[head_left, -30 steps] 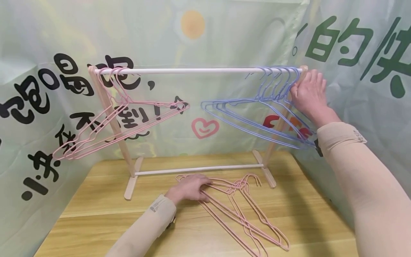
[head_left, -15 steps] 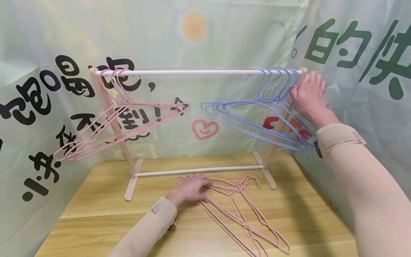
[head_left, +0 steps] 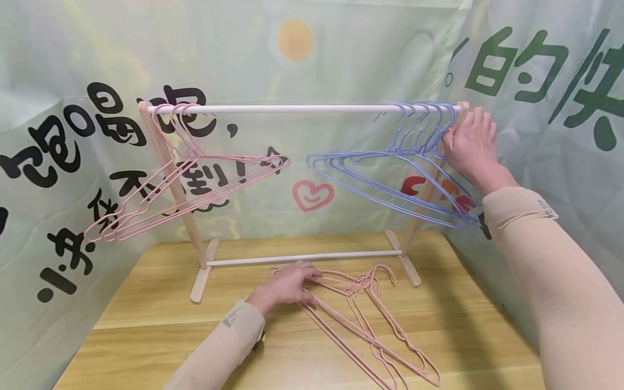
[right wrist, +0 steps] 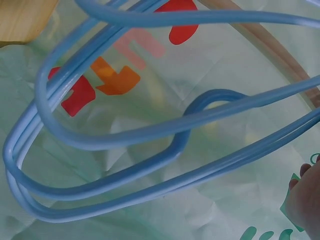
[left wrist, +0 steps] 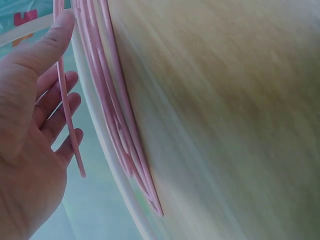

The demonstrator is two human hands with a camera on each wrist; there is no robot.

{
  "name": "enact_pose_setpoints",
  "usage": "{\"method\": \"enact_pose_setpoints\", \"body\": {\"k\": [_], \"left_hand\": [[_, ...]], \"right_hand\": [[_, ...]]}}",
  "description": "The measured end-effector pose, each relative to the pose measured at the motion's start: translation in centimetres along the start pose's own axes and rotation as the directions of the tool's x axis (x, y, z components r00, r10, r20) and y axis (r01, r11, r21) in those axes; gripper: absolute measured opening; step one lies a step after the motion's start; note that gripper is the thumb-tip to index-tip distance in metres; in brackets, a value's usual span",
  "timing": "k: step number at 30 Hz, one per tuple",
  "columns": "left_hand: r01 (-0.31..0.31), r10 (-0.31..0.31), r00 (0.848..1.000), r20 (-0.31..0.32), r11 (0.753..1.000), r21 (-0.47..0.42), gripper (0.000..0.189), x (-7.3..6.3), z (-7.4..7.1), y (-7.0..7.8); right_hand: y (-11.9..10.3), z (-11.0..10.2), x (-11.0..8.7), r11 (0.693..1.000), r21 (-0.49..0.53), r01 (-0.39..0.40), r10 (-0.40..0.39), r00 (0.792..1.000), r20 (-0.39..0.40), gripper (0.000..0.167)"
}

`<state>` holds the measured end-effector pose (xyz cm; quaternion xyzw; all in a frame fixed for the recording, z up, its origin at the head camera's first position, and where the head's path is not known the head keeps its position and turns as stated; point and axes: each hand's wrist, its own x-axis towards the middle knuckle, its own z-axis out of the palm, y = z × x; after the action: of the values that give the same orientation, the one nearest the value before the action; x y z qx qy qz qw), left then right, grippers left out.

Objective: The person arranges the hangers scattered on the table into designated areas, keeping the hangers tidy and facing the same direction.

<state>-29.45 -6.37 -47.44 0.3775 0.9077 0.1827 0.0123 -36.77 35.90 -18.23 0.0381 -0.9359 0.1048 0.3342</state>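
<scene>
My left hand [head_left: 290, 284] is over the left end of several pink wire hangers [head_left: 364, 280] lying on the table. In the left wrist view, thumb and fingers pinch one pink hanger [left wrist: 67, 110], apart from the other pink wires beside it. My right hand [head_left: 472, 138] grips the top of the right post of a clothes rack [head_left: 307, 109], close by the hooks of several blue hangers [head_left: 414, 149]. Their blue ends [right wrist: 125, 135] fill much of the right wrist view, where only a bit of the hand shows. Three pink hangers [head_left: 192, 154] hang at the rack's left end.
The rack's wooden feet [head_left: 199, 281] stand on the wooden table [head_left: 146, 336], joined by a white lower bar [head_left: 302, 258]. A printed cloth backdrop [head_left: 253, 54] stands behind and at both sides. The rack's middle stretch lies between the pink and blue groups.
Almost nothing differs. My left hand has shifted very slightly at the pink hangers; the right hand stays at the rack post. The head view has moved a little.
</scene>
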Motion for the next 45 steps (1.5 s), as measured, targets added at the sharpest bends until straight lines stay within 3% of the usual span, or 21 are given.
{"method": "enact_pose_setpoints", "body": {"k": [16,25,31,39,45], "left_hand": [[-0.01,0.0,0.994,-0.108,0.996,-0.092,0.07,-2.4,-1.9,1.0],[-0.037,0.0,0.97,-0.244,0.989,-0.145,0.068,-3.7,-4.1,1.3],[-0.025,-0.023,0.932,-0.361,0.991,-0.129,0.07,-4.9,-5.8,1.5],[-0.012,-0.039,0.867,-0.497,0.995,-0.098,0.073,-6.7,-8.0,1.3],[-0.036,-0.012,0.811,-0.584,0.997,-0.071,0.074,-8.3,-9.4,1.1]], "right_hand": [[-0.1,-0.1,-0.2,1.0,0.004,-0.001,0.001,1.0,0.003,0.037],[-0.1,-0.2,-0.2,1.0,0.011,0.0,0.0,1.0,0.001,0.036],[-0.1,-0.1,-0.1,1.0,0.009,-0.001,0.001,1.0,0.008,0.037],[0.0,-0.1,0.0,1.0,0.003,-0.004,0.004,1.0,0.014,0.038],[-0.1,-0.3,-0.1,1.0,0.009,0.002,-0.002,1.0,0.013,0.038]]}}
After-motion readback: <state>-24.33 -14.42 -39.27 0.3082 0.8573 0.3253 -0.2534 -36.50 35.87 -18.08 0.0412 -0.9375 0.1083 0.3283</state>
